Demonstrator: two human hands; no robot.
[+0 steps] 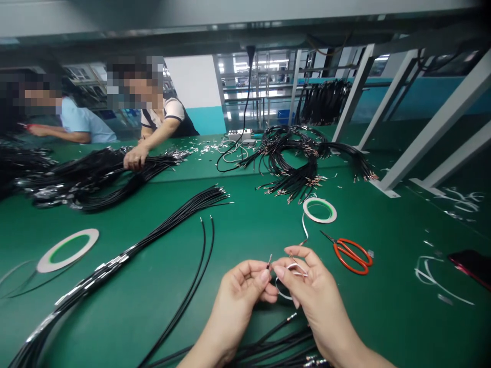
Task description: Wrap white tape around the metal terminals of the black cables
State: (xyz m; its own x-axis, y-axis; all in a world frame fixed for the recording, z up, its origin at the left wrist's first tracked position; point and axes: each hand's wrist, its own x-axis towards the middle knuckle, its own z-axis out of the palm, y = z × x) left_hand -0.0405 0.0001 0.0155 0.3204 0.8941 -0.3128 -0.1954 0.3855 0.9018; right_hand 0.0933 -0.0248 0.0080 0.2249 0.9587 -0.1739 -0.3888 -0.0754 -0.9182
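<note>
My left hand (245,289) pinches the end of a black cable, its bare metal tip (270,259) poking up between thumb and forefinger. Close beside it, my right hand (310,286) has its fingers bent around a thin white tape strip (283,294), which loops below the fingertips. From the tape roll (319,210), white with a green inner ring, a strip (305,227) runs down to the right hand. Black cables (268,352) with metal ends lie beneath my wrists. Most of the held cable is hidden by my hands.
Orange-handled scissors (351,256) lie to the right. A cable bundle (153,235) and a second tape roll (68,250) are on the left. Coiled cables (295,158) sit farther back near metal legs (445,120). Across the green table (245,230), a person's hand (136,156) touches more cables.
</note>
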